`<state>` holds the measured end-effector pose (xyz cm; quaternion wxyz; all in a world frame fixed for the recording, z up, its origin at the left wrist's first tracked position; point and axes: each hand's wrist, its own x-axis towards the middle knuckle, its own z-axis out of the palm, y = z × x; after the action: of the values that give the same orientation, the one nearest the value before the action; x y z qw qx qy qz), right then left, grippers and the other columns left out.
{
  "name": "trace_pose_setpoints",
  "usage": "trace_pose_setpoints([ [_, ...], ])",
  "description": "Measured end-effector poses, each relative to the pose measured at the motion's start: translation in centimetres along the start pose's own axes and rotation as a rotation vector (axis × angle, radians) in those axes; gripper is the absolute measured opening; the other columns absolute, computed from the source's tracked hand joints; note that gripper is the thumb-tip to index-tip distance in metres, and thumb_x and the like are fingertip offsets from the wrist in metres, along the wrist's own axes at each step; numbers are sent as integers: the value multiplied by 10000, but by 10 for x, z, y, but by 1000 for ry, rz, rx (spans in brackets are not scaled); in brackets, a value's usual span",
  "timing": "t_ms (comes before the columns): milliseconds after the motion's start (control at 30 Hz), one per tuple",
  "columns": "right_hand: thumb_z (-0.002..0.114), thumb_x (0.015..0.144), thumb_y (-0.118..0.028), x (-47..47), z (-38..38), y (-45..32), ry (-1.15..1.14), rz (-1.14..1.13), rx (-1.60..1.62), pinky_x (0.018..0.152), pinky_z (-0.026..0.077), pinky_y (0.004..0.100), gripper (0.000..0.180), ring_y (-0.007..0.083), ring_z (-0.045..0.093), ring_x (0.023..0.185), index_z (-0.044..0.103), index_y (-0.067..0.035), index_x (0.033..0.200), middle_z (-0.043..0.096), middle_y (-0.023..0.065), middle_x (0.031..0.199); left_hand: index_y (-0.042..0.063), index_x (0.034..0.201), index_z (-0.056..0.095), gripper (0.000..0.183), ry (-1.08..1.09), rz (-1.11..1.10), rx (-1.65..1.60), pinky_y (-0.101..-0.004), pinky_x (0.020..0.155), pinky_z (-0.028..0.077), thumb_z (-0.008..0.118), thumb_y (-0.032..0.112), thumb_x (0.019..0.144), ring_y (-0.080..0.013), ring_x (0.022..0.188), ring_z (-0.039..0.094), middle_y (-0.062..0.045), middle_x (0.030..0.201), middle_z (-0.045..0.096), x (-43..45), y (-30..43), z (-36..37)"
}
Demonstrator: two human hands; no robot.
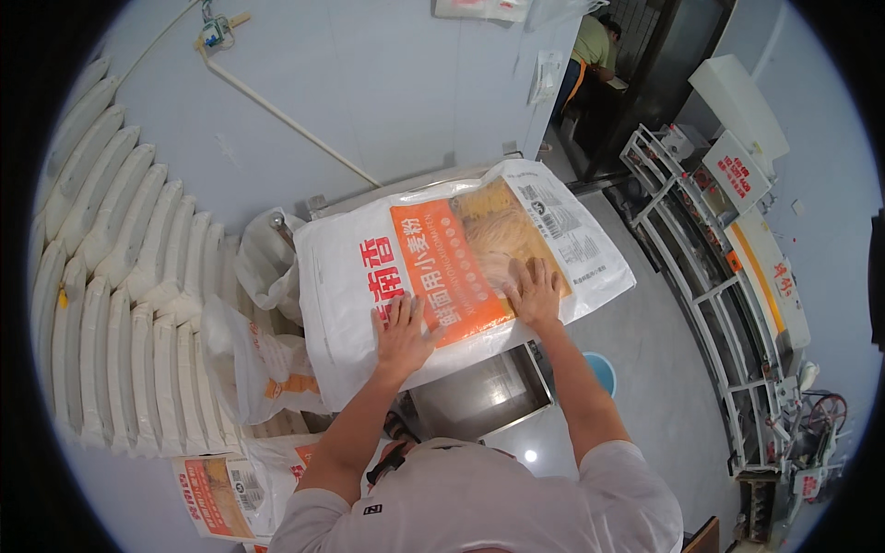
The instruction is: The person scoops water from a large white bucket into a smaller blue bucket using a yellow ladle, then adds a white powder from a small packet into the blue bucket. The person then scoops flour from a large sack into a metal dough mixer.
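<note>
A large white woven flour sack (339,276) with an orange panel and a printed picture lies flat in front of me, tilted slightly in view. My left hand (404,339) rests palm down on its near left part, over the edge of the red lettering. Farther right, my right hand (536,294) presses on the picture near the sack's front edge. Both hands have spread fingers and grip nothing. What bears the sack is mostly hidden beneath it. Below its near edge shows a stainless steel tray (477,394).
Stacked white sacks (131,263) line the left. Beside my sack stand an open white bag (266,276) and a printed bag (256,366). A blue bucket (600,373) sits on the floor. At right runs a long metal-framed machine (712,297). Another person (594,48) bends in the doorway.
</note>
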<state>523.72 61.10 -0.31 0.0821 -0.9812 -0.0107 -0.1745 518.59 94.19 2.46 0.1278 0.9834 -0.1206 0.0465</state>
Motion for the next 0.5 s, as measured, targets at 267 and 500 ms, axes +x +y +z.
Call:
trace_pose_setpoints([
  [267,615,978,-620,10,-11,-1,-30,74,14,1242,216,647,773,430,312,1561,487,-194,1610,421,229,1618,95,1626,465,908,-102,-104,-45,-726,1275,124,622,688,956,-333,1627,263,-159,1726,368,-7,-15,-16],
  [500,559,994,-678,20,-36,11,-95,243,24,1251,176,672,825,462,243,1596,453,-161,1629,353,269,1663,100,1595,504,906,46,-137,85,-774,1231,175,804,549,866,-403,1628,258,-220,1714,375,-50,-45,-22],
])
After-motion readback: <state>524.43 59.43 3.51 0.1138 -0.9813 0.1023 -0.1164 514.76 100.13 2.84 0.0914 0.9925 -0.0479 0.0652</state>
